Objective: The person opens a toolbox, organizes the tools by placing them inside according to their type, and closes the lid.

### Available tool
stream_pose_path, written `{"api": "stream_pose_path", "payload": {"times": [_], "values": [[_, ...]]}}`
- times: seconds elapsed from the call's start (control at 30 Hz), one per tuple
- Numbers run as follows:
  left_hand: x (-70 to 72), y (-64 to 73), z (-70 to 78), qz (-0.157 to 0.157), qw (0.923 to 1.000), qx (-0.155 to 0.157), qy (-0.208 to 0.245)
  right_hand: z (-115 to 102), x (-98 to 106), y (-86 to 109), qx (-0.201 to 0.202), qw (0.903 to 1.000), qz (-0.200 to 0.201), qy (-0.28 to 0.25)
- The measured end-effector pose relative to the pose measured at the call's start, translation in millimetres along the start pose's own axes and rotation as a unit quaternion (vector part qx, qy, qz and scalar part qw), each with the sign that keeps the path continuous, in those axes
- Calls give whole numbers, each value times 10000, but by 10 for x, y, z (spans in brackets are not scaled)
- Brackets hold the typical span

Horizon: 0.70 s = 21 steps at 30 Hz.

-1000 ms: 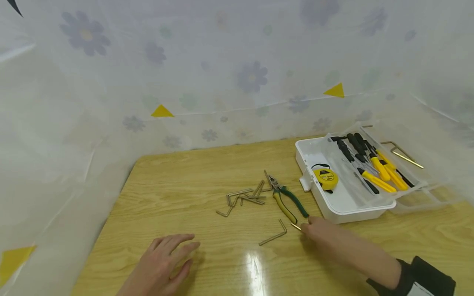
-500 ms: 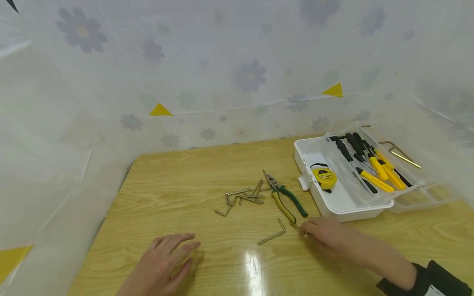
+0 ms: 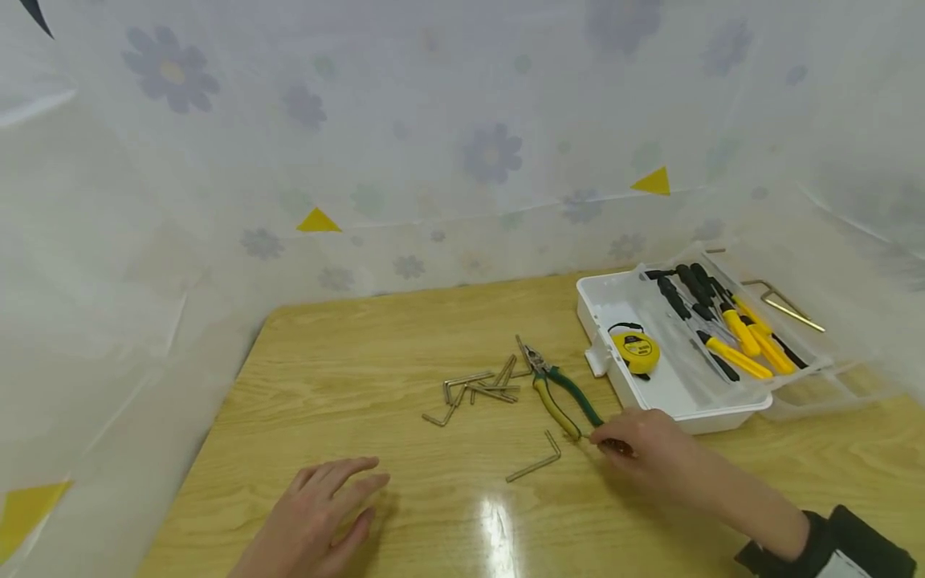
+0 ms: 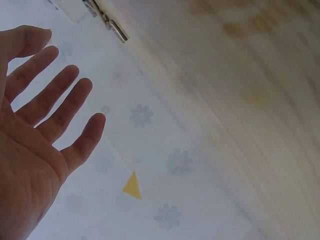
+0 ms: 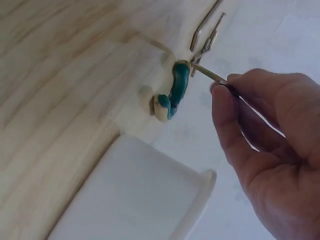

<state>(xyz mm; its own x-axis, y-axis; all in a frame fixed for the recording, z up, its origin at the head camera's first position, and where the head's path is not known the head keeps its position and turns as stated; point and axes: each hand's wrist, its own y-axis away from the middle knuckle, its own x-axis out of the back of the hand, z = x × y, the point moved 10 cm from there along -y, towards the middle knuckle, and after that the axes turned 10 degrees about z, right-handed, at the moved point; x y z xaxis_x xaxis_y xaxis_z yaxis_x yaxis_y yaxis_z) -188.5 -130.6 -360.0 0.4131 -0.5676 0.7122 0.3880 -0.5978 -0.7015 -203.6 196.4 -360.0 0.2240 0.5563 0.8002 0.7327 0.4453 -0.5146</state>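
My right hand [image 3: 654, 449] pinches a thin metal hex key [image 5: 210, 74] between thumb and forefinger, near the pliers' handle ends. In the right wrist view one end of the key sticks out past the fingertips. The pliers [image 3: 576, 393], with green and yellow handles, lie on the table just left of the white toolbox. A single L-shaped hex key [image 3: 536, 468] lies in front of them. My left hand [image 3: 314, 514] holds nothing, its fingers loosely spread over the front left of the table, as the left wrist view [image 4: 37, 135] of the hand confirms.
Several more hex keys [image 3: 499, 390] lie in a loose pile left of the pliers. The white toolbox [image 3: 694, 421] holds a yellow tape measure [image 3: 637, 353]. Screwdrivers [image 3: 737, 353] and other handled tools sit in its clear compartment, and more hex keys [image 3: 795, 311] lie farther right.
My right hand has raised the hex key a little and turned with it, shifting slightly up and right beside the pliers. The left hand has stayed in place.
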Motion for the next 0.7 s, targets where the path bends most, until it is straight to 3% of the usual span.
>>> {"api": "stream_pose_path", "payload": {"times": [0.1,0.2,0.37,0.53,0.7], "values": [[-28,1,-21,-106,9999,70,39,5,230,-6,250,9960,852,-34],[-104,-14,-30,-404,9990,165,76,77,548,9,319,9854,1660,210],[-291,-151,87,-768,9967,-14,255,346,1220,117,-343,9625,2555,843],[-463,-321,373,-923,9921,-581,624,724,1765,350,-1530,9305,2844,1727],[-577,-472,655,-987,9857,-1013,913,1155,1998,595,-2428,9104,2684,2002]]}}
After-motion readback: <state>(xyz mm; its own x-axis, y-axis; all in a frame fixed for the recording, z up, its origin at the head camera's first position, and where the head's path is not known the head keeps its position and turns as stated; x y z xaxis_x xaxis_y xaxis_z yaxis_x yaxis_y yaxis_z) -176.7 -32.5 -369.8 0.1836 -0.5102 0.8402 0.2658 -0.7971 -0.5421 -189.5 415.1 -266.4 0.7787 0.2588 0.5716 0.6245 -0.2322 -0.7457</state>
